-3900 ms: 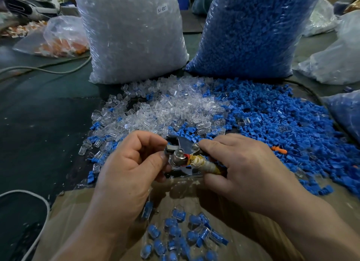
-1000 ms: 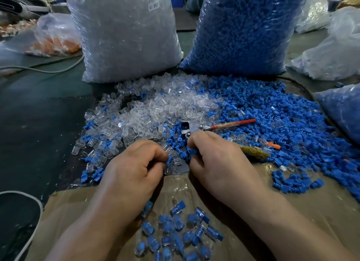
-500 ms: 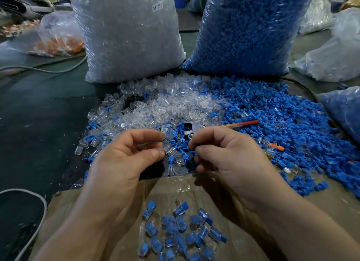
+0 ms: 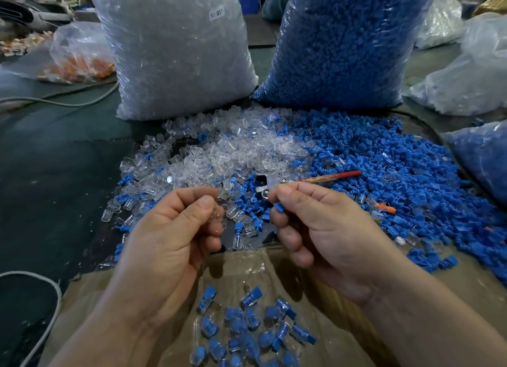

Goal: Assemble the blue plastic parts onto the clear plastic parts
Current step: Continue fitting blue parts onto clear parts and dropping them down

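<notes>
In the head view, your left hand (image 4: 170,237) is curled, thumb and fingers pinching a clear plastic part (image 4: 218,218). Your right hand (image 4: 315,229) pinches a blue plastic part (image 4: 279,207) between thumb and forefinger. Your hands are near each other but apart, with an open gap between the two parts, above the far edge of the cardboard box (image 4: 452,284).

For room to move, the dark green table (image 4: 55,174) gives you open surface on your left. A white cable (image 4: 53,290) curves across it near your left forearm, and a grey cable (image 4: 68,101) lies farther back. On your right, the blue pile (image 4: 397,161) spreads up to and over the cardboard's edge. Ahead, the clear pile (image 4: 241,150) meets the blue one, and a red-handled tool (image 4: 329,176) lies on that seam just beyond your right hand.

The box, lined with clear film, holds a cluster of assembled pieces (image 4: 247,328) below your wrists, blue inserts seated in clear shells. Behind the piles, a bag of clear parts (image 4: 175,48) labelled "SJ 017" stands upright beside a bag of blue parts (image 4: 343,43), and both touch the piles' far edge. A smaller blue-filled bag (image 4: 482,158) sits at the right edge. A bag of orange pieces (image 4: 79,57) lies far left. You cannot tell what is in the pale bags (image 4: 466,78) at far right.
</notes>
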`<state>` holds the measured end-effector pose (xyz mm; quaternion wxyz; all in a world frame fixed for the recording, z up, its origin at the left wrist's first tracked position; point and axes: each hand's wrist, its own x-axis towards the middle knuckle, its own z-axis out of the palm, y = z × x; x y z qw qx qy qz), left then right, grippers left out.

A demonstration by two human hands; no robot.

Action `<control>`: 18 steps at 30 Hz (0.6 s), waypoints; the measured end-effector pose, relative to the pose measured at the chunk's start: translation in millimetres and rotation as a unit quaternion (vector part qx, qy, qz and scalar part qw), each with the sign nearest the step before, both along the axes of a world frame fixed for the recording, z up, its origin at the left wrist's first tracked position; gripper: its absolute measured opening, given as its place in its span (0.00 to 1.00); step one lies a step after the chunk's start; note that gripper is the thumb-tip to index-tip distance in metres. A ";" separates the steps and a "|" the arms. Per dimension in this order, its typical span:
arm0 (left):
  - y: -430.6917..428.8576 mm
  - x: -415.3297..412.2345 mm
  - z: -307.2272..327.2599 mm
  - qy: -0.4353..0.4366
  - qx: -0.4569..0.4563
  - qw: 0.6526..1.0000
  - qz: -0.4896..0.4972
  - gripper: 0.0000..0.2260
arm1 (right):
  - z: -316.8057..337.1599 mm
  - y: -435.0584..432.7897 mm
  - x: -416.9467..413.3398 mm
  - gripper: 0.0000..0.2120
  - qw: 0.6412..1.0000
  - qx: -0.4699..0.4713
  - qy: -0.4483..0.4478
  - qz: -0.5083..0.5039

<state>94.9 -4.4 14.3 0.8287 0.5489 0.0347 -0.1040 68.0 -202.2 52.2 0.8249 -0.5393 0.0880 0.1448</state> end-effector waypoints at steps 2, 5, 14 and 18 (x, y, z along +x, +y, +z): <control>-0.2 -0.9 1.6 0.004 -0.008 1.000 -0.006 0.08 | -0.3 -1.3 -0.5 0.09 1.000 -0.001 -0.003 0.011; -2.0 -1.5 -0.8 -0.009 -0.015 1.000 -0.005 0.09 | -3.1 -2.1 0.7 0.08 1.000 0.027 0.004 0.015; 8.6 4.1 -9.5 -0.009 -0.080 0.993 -0.086 0.26 | -5.2 0.4 0.3 0.09 0.998 0.055 0.001 0.036; 7.1 2.9 -10.4 0.019 -0.078 0.992 -0.094 0.25 | -3.4 5.3 -6.2 0.09 0.999 0.016 -0.022 0.046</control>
